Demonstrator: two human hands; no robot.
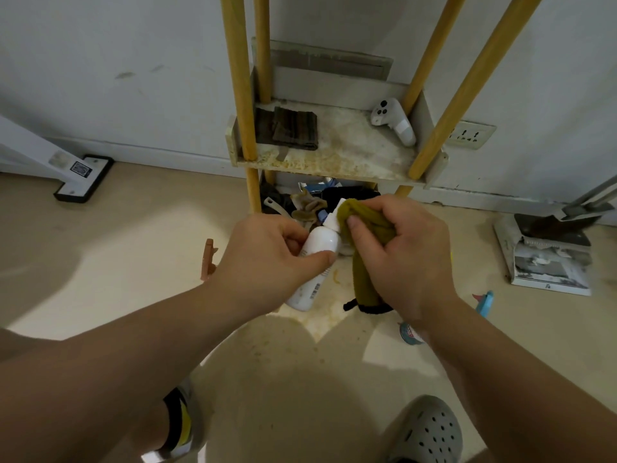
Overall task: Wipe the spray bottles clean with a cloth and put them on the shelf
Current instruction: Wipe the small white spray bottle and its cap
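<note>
Left hand gripping white spray bottle, right hand pinching olive cloth round its nozzle

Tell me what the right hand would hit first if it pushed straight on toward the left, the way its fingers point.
The white spray bottle: the right hand already presses the olive cloth against its nozzle end, and the left hand holds the bottle's body just beyond.

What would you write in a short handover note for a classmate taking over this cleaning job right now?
Left hand grips the white spray bottle by its body.
Right hand holds the olive cloth bunched over the bottle's nozzle end.
Shelf holds a dark folded cloth and a white controller, no bottles.
Done: wiping under way.
Left: finish wiping, shelve this bottle; a blue sprayer lies on the floor to the right.
</note>
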